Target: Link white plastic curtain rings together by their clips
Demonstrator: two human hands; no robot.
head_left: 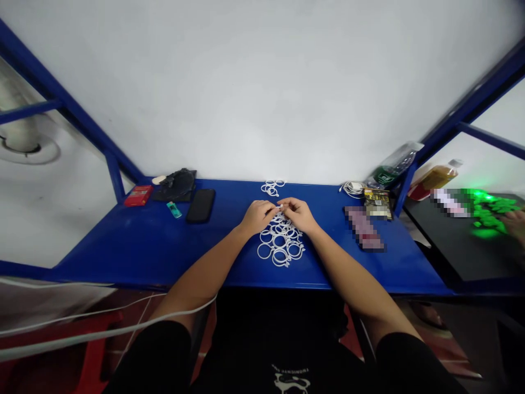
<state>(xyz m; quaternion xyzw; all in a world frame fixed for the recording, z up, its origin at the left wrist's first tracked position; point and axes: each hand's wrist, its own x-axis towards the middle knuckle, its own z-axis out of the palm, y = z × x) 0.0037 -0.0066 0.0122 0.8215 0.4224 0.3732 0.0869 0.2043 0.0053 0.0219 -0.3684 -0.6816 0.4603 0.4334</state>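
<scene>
My left hand and my right hand meet over the middle of a blue table. Both pinch the same small white plastic ring piece between their fingertips. Just below my hands lies a pile of white plastic rings, several of them overlapping. A smaller cluster of white rings lies farther back near the wall.
On the left lie a black phone, a teal lighter, a red box and a black pouch. On the right are a blurred flat object, a yellow-black packet, a white cable and a bottle. Another person's hand is by green pieces at far right.
</scene>
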